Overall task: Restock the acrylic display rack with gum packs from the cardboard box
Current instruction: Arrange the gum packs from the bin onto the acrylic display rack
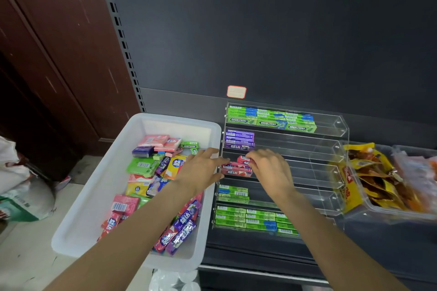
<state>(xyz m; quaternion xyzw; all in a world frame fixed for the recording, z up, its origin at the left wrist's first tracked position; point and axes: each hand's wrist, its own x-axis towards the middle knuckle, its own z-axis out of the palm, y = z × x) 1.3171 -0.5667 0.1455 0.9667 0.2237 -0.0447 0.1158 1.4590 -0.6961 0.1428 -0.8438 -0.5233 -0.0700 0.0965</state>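
Head view: my right hand pinches red gum pack, long axis left-right, just above red stack at left end of acrylic rack middle tier. Left hand fingers straight, steadying stack's left end; white bin of packs beneath it.

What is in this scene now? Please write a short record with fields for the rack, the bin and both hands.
rack: clear acrylic tiered display rack on the dark shelf
top tier: green Doublemint gum packs
second tier: purple gum packs, at left end
third tier: red-pink gum packs, at left end
bin: white plastic bin left of rack, holding mixed gum packs
left hand: open, fingers at rack's left edge
right hand: fingers curled on the red-pink gum packs
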